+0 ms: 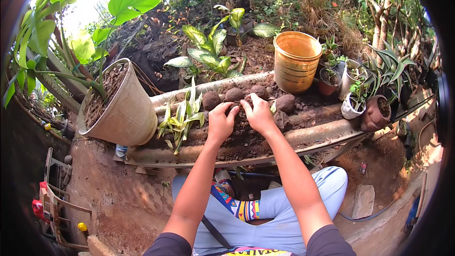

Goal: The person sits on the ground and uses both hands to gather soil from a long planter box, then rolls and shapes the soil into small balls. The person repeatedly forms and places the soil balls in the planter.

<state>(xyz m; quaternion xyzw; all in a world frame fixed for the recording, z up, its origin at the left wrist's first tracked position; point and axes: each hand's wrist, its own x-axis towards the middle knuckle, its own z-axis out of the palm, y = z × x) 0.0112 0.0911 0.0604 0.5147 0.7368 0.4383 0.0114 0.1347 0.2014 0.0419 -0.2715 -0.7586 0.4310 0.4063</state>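
My left hand and my right hand meet over the dark loose soil on a corrugated bench. Their fingertips point inward, thumbs near the forefingers. Whether a clump of soil is pinched between them is too hard to make out. Just beyond the fingers lie several rounded soil balls: one ball at the left, a second ball beside it, a third ball behind my right fingers, and a fourth ball to the right. A broken clod sits by my right wrist.
Variegated leafy cuttings lie left of my hands. A large tilted planter holds a monstera. An orange-yellow bucket stands behind on the right, near small potted plants. The bench's front edge runs above my knees.
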